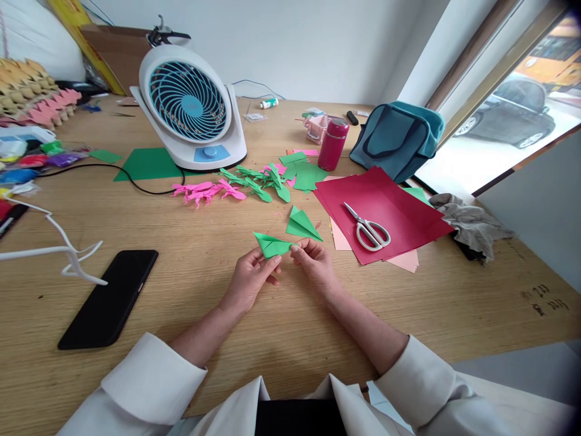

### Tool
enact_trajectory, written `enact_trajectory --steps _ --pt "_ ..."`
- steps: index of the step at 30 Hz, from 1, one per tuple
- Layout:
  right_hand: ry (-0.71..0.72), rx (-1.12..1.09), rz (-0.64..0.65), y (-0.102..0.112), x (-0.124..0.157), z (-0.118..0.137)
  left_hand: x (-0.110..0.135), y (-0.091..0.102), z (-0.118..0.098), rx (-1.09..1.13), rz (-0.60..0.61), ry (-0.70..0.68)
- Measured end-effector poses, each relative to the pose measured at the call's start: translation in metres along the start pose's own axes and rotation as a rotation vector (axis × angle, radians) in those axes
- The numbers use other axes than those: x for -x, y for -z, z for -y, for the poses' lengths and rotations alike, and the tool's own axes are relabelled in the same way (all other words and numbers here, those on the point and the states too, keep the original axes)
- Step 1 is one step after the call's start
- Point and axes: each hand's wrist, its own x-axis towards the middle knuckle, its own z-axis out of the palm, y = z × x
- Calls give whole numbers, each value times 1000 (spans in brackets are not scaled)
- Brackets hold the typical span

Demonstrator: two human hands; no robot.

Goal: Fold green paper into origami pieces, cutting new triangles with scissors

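Observation:
A folded piece of green paper (272, 245) is held up between my two hands above the table. My left hand (249, 278) pinches its left and lower part between thumb and fingers. At its right tip, my right hand (314, 261) grips it with thumb and forefinger. Just beyond the hands lies a second folded green paper (303, 224), pointed at its ends. Farther back are several folded pink paper figures (206, 191) and several folded green paper figures (261, 180), in a loose heap.
White-handled scissors (373, 233) rest on red paper sheets (390, 206) at the right. Behind stand a pink flask (334, 144), a teal bag (397, 139) and a white fan (188, 106). A black phone (109, 300) lies at left, beneath a white bent stand (75, 257).

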Motion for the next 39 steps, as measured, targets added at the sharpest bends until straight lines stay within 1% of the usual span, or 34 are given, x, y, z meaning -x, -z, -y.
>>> enact_trajectory --steps 10,17,21,23,26,31,34,39 --pt "42 57 35 -3 4 2 -2 -2 1 -30 -60 15" --pt "17 42 48 -5 4 1 -1 -2 2 -56 -77 -18" --pt "-33 -24 129 -10 6 -1 -1 -1 3 -68 -64 -17" --pt "-30 -43 146 -11 7 -2 -1 -1 3 -75 -55 -9" --pt "-3 -47 111 -10 6 -3 0 -1 1 -75 -24 7" --pt "8 3 17 -2 0 -2 1 0 -3 -83 40 -13" --pt "2 25 10 1 -2 -1 1 0 -4 -85 24 -8" --pt "-21 53 12 -1 -1 1 2 -2 -5 -95 -4 -4"
